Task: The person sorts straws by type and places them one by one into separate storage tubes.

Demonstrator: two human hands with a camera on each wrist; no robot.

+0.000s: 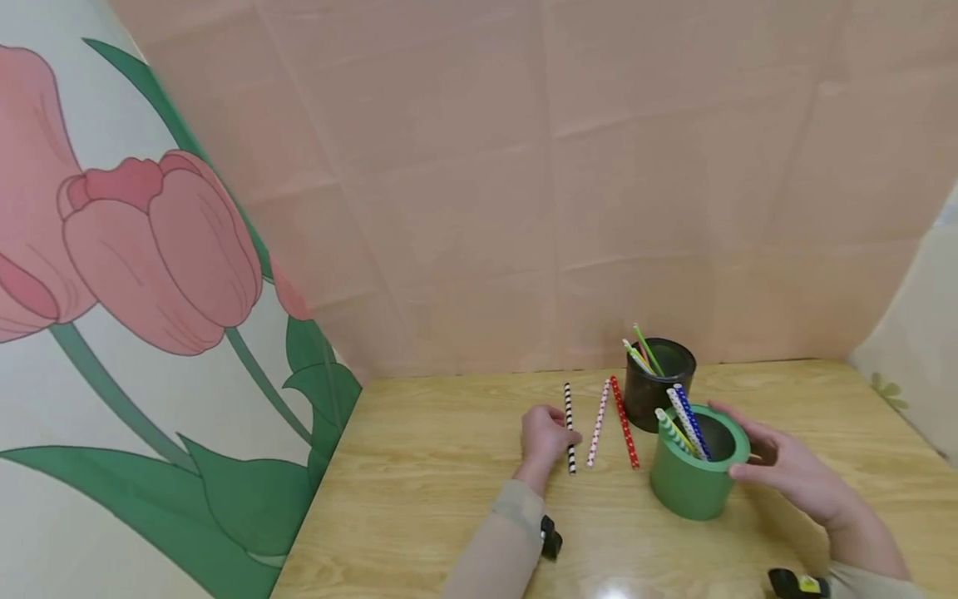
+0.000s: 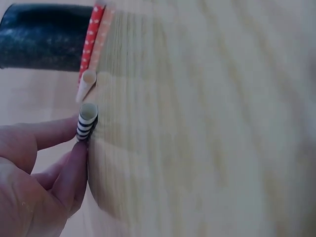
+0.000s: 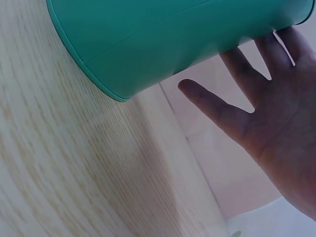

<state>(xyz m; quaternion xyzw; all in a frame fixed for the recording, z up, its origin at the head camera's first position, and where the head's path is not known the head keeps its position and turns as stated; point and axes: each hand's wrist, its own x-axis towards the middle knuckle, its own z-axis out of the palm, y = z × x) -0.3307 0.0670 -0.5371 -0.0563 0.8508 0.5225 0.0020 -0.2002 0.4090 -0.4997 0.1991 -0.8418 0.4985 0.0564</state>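
Observation:
A black-and-white striped paper straw (image 1: 569, 428) lies lengthwise on the table, its near end showing in the left wrist view. My left hand (image 1: 545, 437) pinches that straw (image 2: 87, 121) between thumb and fingers. At the right side of a green cup (image 1: 688, 491), my right hand (image 1: 797, 474) rests near the rim. In the right wrist view its fingers (image 3: 242, 74) are spread and mostly straight along the cup's side. Several patterned straws (image 1: 690, 423) stand inside the green cup, among them blue, white and green-striped ones.
A white straw with pink marks (image 1: 598, 423) and a red dotted straw (image 1: 624, 423) lie right of the striped one. Behind the green cup stands a dark cup (image 1: 647, 401) with several straws. A pink-beige sheet (image 1: 479, 208) hangs at the table's back edge.

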